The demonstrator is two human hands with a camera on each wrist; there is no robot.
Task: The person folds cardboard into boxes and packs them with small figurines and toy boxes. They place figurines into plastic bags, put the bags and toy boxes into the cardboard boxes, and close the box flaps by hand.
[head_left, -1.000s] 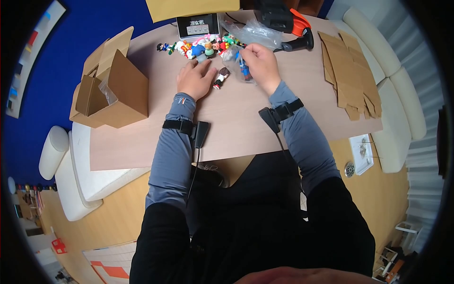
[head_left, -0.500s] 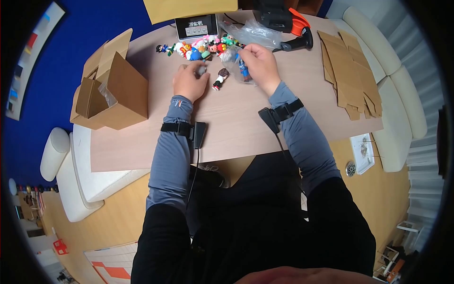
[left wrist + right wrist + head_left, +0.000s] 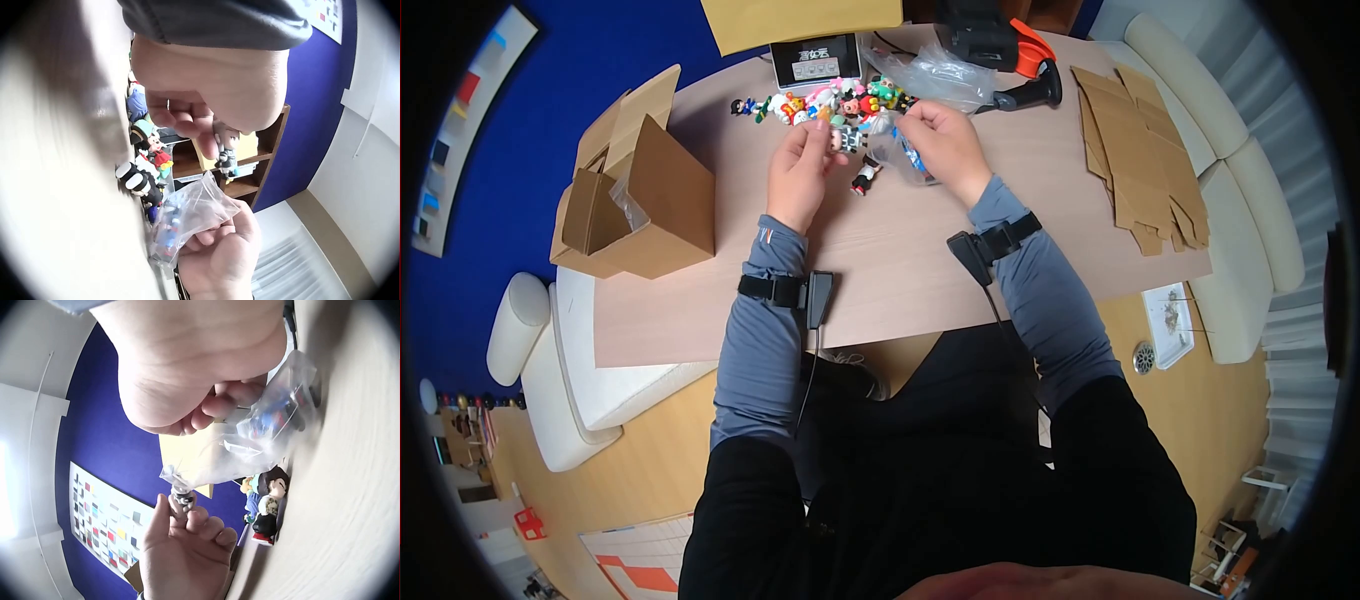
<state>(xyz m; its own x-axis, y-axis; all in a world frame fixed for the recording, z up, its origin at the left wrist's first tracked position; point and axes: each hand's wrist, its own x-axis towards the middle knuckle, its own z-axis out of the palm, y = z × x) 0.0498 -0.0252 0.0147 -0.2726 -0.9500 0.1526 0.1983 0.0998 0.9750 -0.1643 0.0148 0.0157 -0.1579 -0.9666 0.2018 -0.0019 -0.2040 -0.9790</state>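
Observation:
My left hand (image 3: 798,178) pinches a small grey-and-white toy figurine (image 3: 848,140) between thumb and fingers, raised near the mouth of a clear plastic bag (image 3: 206,203). The bag's upper edge is gripped by my right hand (image 3: 948,150). Inside it, a blue toy figure (image 3: 170,225) shows through the plastic at the bottom. Between the hands, a brown-haired doll figurine (image 3: 269,506) in a white top and black trousers lies on the table. Just beyond the hands sits a cluster of colourful figurines (image 3: 855,103).
An open cardboard box (image 3: 665,200) stands at the left of the table (image 3: 900,270). Flattened cardboard (image 3: 1145,160) lies at the right. Behind the figurines are a small screen (image 3: 816,60), crumpled clear plastic (image 3: 945,75) and a black-and-orange device (image 3: 990,45).
My left hand has picked up the grey-and-white figurine from the table and lifted it toward the bag. The right hand keeps its hold on the bag, which has shifted slightly.

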